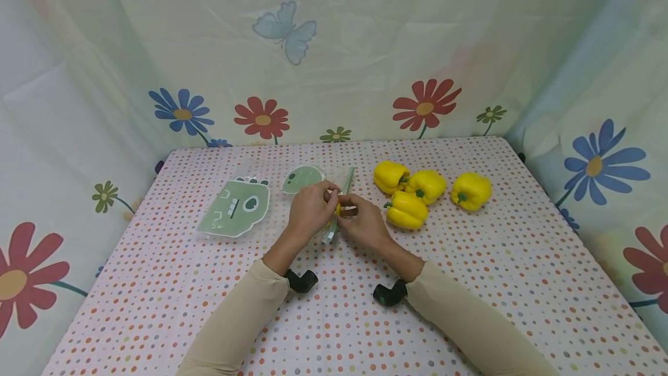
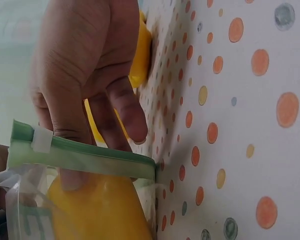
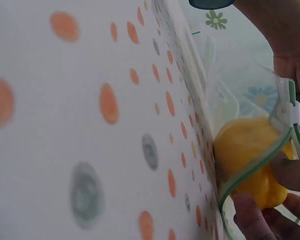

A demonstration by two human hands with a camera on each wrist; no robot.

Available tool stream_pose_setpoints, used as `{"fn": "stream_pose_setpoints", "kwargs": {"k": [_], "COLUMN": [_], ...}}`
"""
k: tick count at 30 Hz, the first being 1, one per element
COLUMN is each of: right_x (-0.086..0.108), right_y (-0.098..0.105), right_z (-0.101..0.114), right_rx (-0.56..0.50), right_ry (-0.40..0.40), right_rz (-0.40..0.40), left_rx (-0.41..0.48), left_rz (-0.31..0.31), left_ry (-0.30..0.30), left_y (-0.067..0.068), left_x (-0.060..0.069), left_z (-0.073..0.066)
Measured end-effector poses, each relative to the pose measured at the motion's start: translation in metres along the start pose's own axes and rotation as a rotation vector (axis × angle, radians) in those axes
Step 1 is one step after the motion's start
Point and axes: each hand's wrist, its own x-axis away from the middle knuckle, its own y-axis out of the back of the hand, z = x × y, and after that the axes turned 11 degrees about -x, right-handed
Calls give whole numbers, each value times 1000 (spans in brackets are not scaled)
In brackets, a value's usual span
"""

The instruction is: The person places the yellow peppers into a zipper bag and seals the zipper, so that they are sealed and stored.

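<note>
Between the hands, a clear bag with a green zip edge (image 1: 348, 181) (image 2: 95, 157) (image 3: 257, 162) stands on its side at the table. A yellow pepper (image 2: 100, 207) (image 3: 245, 150) lies at its mouth, mostly inside. My left hand (image 1: 311, 209) (image 3: 290, 50) grips the bag's rim near the white slider (image 2: 42, 139) (image 3: 294, 113); its fingertips are largely hidden. My right hand (image 1: 365, 225) (image 2: 85, 65) (image 3: 272, 215) holds the pepper at the opening, with a fingertip reaching past the zip edge onto it.
Several yellow peppers (image 1: 407, 210) stand to the right of my hands, one (image 1: 471, 191) apart from the others. Left of the hands lie a large bag with a green monster face (image 1: 237, 208) and a smaller green one (image 1: 301, 179). Printed curtains surround the dotted table (image 1: 334, 329).
</note>
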Motion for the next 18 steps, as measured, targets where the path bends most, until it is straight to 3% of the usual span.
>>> {"fn": "stream_pose_setpoints", "kwargs": {"k": [6, 18], "right_x": [2, 6], "right_y": [-2, 2], "right_z": [-1, -4], "right_rx": [-56, -55], "right_ry": [-30, -51], "right_rz": [5, 5], "left_rx": [9, 28], "left_rz": [-7, 13], "left_ry": [1, 28], "left_y": [0, -1], "left_x": [1, 4], "left_z": [1, 1]}}
